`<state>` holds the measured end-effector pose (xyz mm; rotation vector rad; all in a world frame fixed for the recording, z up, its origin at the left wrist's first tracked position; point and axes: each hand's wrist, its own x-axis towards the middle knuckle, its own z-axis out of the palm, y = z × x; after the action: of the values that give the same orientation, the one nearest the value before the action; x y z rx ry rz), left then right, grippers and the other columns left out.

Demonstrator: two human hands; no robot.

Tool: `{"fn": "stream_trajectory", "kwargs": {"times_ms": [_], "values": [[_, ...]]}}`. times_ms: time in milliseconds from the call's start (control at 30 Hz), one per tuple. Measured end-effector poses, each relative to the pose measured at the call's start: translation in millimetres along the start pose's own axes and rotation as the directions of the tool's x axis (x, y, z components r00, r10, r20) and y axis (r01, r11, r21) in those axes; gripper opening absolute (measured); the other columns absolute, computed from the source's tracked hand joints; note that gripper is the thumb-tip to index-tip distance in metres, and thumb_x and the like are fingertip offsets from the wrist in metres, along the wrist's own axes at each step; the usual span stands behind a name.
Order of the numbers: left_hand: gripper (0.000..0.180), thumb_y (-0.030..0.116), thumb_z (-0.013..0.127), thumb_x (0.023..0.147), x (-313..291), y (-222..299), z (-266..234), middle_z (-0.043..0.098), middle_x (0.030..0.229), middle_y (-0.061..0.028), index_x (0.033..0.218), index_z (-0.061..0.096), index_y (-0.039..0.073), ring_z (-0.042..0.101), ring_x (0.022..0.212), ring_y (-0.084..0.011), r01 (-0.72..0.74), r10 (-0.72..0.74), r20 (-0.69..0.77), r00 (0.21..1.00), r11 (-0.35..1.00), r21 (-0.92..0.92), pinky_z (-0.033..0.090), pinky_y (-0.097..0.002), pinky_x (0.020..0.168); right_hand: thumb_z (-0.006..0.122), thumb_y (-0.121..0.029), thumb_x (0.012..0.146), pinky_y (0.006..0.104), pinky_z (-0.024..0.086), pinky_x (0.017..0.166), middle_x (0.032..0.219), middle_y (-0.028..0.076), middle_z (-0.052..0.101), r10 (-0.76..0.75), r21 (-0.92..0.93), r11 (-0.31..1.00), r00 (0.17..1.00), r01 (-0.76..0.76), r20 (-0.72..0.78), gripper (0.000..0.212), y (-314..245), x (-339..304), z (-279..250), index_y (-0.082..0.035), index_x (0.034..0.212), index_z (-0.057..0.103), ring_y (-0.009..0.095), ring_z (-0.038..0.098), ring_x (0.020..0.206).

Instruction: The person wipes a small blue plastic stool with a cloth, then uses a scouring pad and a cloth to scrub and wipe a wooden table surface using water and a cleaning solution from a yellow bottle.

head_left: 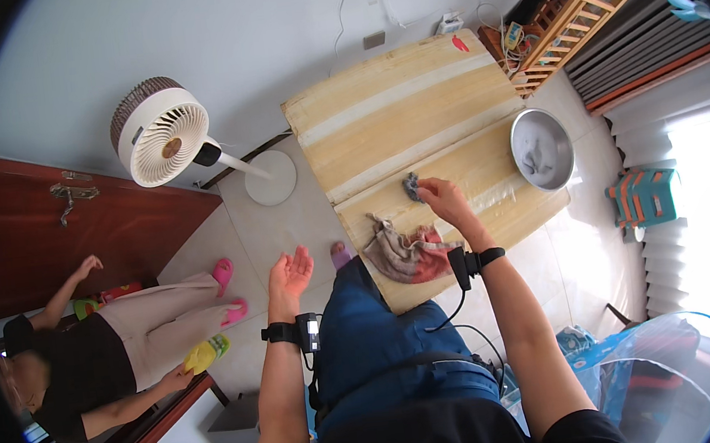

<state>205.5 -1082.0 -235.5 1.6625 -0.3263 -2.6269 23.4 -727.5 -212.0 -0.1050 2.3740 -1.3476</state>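
My right hand (448, 200) is over the wooden table (414, 120), its fingers closed on a small crumpled dark grey wad (411, 186). Whether the wad is cloth or a scourer is not clear. Close to me on the tabletop lies a rumpled grey and reddish rag (406, 253), just below the right hand and not held. My left hand (292, 271) hangs to the left of the table, palm up, fingers apart, with nothing in it. At the table's right edge sits a round metal basin (564, 132) with something greyish inside.
A white pedestal fan (271, 178) stands left of the table. Farther left, another person (125, 341) holds yellow-green slippers (205, 355) near a red-brown door (18, 231). A wooden rack (580, 16) is at the back right, a teal stool (647, 196) by the curtain.
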Motion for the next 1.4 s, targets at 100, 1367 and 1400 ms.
{"fn": "stream_trajectory", "kwargs": {"times_ms": [100, 1367, 1400], "values": [[0.020, 0.017, 0.051, 0.096, -18.1, -5.3, 14.4, 0.054, 0.121, -0.0195, 0.110, 0.051, 0.002, 0.054, 0.115, -0.0325, 0.057, -0.055, -0.081, 0.995, 0.998, 0.022, 0.045, -0.0486, 0.095, 0.064, -0.024, 0.088, 0.0308, 0.051, 0.079, 0.097, 0.014, 0.070, -0.014, 0.008, 1.000, 1.000, 0.013, 0.023, 0.036, -16.0, -1.7, 2.6, 0.000, 0.114, 0.063, 0.019, 0.066, 0.089], [0.027, 0.022, 0.040, 0.100, 4.8, -41.8, 60.7, 0.060, 0.117, -0.0159, 0.115, 0.047, 0.000, 0.060, 0.107, -0.0288, 0.261, -0.274, -0.009, 0.962, 0.905, 0.336, 0.049, -0.0454, 0.093, 0.056, -0.006, 0.073, 0.0422, 0.051, 0.072, 0.090, 0.013, 0.057, -0.433, -0.159, 0.894, 0.899, 0.419, -0.066, 0.017, -90.1, 0.2, 83.1, -0.008, 0.090, 0.058, 0.033, 0.061, 0.085], [0.026, 0.021, 0.041, 0.100, 6.0, -52.9, 68.4, 0.060, 0.115, -0.0162, 0.115, 0.046, 0.000, 0.061, 0.106, -0.0289, 0.267, -0.282, -0.015, 0.959, 0.889, 0.373, 0.049, -0.0454, 0.093, 0.056, -0.006, 0.073, 0.0424, 0.051, 0.072, 0.090, 0.012, 0.057, -0.400, -0.190, 0.904, 0.915, 0.383, -0.058, 0.019, -83.0, -6.9, 59.3, -0.009, 0.091, 0.057, 0.033, 0.061, 0.086]]}}
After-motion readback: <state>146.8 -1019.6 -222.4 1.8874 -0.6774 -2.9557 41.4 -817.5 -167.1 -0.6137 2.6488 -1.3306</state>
